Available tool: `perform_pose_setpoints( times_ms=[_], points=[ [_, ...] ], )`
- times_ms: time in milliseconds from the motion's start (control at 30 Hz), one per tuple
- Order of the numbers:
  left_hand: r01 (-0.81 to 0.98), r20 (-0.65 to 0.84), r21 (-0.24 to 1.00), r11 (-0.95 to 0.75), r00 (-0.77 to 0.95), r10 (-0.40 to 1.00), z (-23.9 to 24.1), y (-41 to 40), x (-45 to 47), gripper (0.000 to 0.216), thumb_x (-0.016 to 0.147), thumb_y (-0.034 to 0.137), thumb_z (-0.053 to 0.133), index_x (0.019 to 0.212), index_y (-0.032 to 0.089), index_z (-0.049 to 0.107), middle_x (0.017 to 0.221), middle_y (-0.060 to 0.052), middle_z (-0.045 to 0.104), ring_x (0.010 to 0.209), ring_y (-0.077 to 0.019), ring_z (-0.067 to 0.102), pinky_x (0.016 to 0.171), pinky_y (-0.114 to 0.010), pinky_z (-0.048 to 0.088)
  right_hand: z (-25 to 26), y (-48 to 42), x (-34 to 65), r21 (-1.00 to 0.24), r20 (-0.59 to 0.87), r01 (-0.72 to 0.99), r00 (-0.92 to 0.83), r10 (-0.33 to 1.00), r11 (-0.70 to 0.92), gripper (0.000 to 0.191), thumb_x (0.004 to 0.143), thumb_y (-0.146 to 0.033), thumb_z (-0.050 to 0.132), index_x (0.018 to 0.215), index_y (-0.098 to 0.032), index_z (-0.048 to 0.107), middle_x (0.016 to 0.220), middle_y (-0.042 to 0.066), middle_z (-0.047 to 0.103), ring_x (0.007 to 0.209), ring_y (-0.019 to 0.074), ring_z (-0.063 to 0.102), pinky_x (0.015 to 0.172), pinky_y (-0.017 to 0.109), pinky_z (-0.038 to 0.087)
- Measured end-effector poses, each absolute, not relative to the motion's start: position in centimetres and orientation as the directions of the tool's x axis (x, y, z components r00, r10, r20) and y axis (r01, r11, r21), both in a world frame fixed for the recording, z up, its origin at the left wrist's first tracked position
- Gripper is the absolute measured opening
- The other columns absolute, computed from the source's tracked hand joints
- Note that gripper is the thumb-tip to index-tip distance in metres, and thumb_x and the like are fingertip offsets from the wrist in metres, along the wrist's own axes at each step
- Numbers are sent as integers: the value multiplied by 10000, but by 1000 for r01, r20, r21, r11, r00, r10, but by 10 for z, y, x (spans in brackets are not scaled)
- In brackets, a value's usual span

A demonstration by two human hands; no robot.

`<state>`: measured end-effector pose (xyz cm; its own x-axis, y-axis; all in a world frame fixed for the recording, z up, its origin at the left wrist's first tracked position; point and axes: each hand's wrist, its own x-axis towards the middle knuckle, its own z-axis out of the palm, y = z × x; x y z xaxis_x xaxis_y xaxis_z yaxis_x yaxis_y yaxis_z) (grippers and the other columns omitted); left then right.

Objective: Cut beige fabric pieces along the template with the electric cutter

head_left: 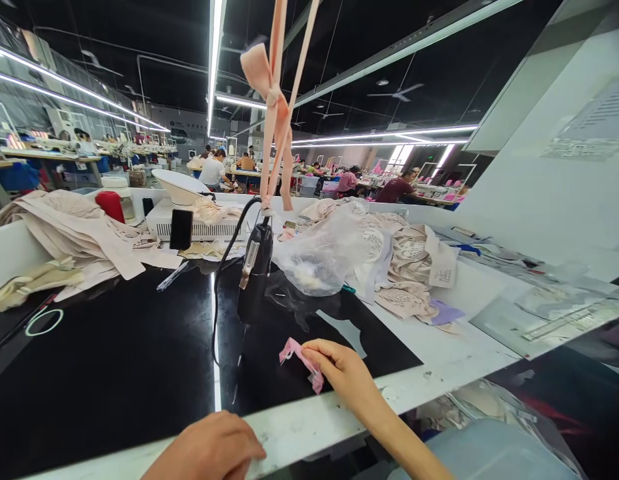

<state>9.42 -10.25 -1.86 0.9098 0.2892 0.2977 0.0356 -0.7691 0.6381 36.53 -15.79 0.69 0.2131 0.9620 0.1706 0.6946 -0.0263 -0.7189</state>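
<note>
Between the thumb and fingers of my right hand (342, 373) is a small, crumpled pink strip of fabric (303, 363), held just over the front part of the black tabletop panel (114, 360). My left hand (207, 447) rests by the white front edge of the table, its fingers curled together and pointing right; whatever may be inside them is hidden. Behind both hands, a black corded hand-held tool (255, 273) hangs upright from knotted peach fabric straps (277, 113).
Beige fabric pieces (89, 227) lie stacked at the left, and more lace pieces (409, 260) at the right. A clear plastic bag (319, 257) sits behind the tool. A phone (181, 229) leans against a white box (209, 223). Several people work farther back.
</note>
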Motion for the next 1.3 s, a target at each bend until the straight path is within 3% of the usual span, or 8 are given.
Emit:
perform_pose_setpoints(
  times_ms=[100, 167, 233, 433, 667, 1000, 1200, 1300],
  points=[
    [223, -49, 940, -258, 837, 544, -16, -106, 124, 230, 951, 311, 499, 1038, 191, 675, 897, -53, 693, 747, -160, 685, 638, -214, 575, 13, -167, 354, -773, 133, 632, 244, 961, -54, 337, 915, -418, 483, 759, -209, 696, 613, -17, 600, 571, 156, 537, 557, 263, 407],
    [169, -177, 983, 68, 798, 575, -16, -107, 145, 260, 901, 397, 561, 998, 164, 625, 885, -49, 639, 735, -164, 667, 582, -228, 562, 16, -172, 345, -799, 116, 598, 254, 960, -62, 345, 908, -429, 487, 756, -207, 702, 637, -8, 618, 596, 162, 536, 564, 265, 399],
    [96, -185, 979, 179, 786, 590, -15, -108, 163, 338, 825, 454, 652, 987, 167, 576, 883, -31, 594, 735, -166, 655, 560, -240, 553, 17, -177, 337, -818, 103, 571, 252, 962, -62, 335, 901, -423, 495, 745, -211, 702, 675, 2, 647, 635, 172, 553, 592, 270, 407],
    [52, -226, 955, 293, 769, 599, -4, -107, 185, 406, 720, 486, 751, 866, 181, 526, 825, -5, 579, 716, -154, 618, 579, -263, 534, 17, -184, 325, -860, 88, 508, 247, 965, -51, 321, 898, -419, 514, 694, -223, 665, 696, 3, 631, 682, 178, 548, 637, 274, 399],
    [87, -377, 882, 463, 721, 581, 9, -107, 179, 257, 716, 281, 776, 866, 171, 597, 745, 28, 603, 698, -116, 591, 739, -275, 530, 8, -186, 333, -920, 1, 379, 267, 964, -104, 361, 876, -513, 525, 678, -218, 590, 605, -29, 477, 546, 137, 421, 513, 255, 344],
    [40, -390, 852, 523, 715, 581, 5, -104, 174, 359, 660, 367, 852, 835, 165, 612, 729, 28, 610, 705, -111, 594, 777, -251, 508, 2, -187, 343, -959, -55, 248, 305, 951, -135, 477, 816, -657, 585, 647, -214, 538, 604, -29, 486, 549, 128, 441, 518, 244, 380],
    [26, -336, 871, 491, 761, 555, 5, -102, 170, 443, 638, 361, 880, 965, 171, 650, 1001, -30, 644, 944, -172, 636, 840, -277, 533, -3, -185, 341, -963, -72, 224, 316, 946, -148, 502, 796, -690, 589, 661, -208, 559, 592, -34, 477, 542, 126, 447, 511, 242, 380],
    [22, -306, 883, 469, 785, 539, 4, -101, 170, 487, 633, 393, 885, 989, 171, 638, 1061, -45, 654, 906, -170, 648, 812, -289, 546, -2, -184, 339, -962, -68, 231, 309, 949, -144, 494, 775, -679, 621, 656, -202, 576, 587, -37, 476, 540, 122, 438, 516, 244, 369]
  ],
)
